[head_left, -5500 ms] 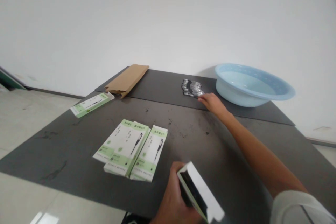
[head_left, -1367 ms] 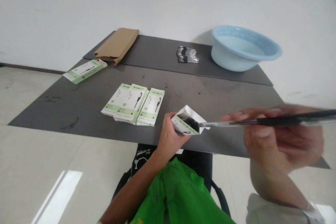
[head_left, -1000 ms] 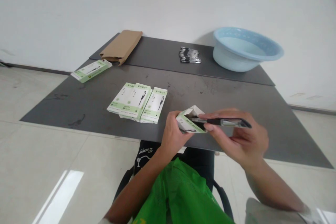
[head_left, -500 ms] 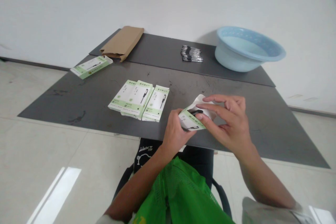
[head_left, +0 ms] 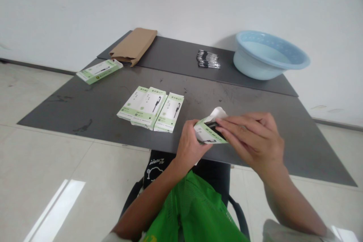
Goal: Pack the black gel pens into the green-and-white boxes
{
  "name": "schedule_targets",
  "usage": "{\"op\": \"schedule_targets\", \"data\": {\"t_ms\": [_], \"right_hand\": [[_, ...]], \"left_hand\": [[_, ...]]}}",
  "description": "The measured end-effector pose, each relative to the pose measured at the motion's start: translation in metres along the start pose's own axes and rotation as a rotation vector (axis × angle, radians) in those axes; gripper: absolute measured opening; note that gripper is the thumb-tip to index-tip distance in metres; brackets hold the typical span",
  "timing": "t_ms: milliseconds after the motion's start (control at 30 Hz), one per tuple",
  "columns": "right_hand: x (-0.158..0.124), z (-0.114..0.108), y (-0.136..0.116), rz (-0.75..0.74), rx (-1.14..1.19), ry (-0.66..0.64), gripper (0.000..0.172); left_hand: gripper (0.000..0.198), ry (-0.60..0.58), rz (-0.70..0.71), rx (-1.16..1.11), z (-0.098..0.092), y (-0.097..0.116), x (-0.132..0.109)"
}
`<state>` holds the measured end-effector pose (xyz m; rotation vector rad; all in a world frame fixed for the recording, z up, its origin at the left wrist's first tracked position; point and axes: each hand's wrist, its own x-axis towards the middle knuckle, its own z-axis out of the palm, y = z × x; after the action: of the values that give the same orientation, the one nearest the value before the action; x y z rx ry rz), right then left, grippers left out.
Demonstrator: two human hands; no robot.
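My left hand (head_left: 187, 144) is wrapped round a green-and-white cardboard pen box (head_left: 204, 134), held tilted above the near table edge with its mouth towards the right. Black pens (head_left: 211, 124) show inside the open mouth, below a raised white flap (head_left: 219, 112). The fingers of my right hand (head_left: 256, 140) are pressed together at that mouth, pinching the dark pen ends. How many pens are between them is hidden. Left of my hands, several similar pen boxes (head_left: 147, 106) lie on the dark table, some overlapping.
A light blue basin (head_left: 255, 64) stands at the back right. Beside it lies a pile of black-and-clear pens (head_left: 208, 59). At the back left are a brown paper bag (head_left: 134, 45) and another pen box (head_left: 99, 71). The dark table (head_left: 99, 106) meets a white wall.
My right hand's fingers were spread around the box mouth; now they are closed together on the dark pen ends. The hand has shifted slightly right. My left hand keeps its hold.
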<state>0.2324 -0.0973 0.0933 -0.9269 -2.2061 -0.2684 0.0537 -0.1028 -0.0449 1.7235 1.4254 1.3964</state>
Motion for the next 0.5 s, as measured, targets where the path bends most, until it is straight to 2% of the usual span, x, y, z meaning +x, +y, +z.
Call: {"op": "schedule_targets", "data": {"t_ms": [200,500], "right_hand": [[0.006,-0.012,0.006,0.017,-0.014,-0.154,0.033],[0.016,-0.008,0.008,0.029,0.012,-0.131,0.013]], "left_hand": [[0.079,-0.006,0.007,0.027,0.0,0.0,0.0],[0.076,-0.008,0.04,0.062,-0.001,0.001,0.001]]}}
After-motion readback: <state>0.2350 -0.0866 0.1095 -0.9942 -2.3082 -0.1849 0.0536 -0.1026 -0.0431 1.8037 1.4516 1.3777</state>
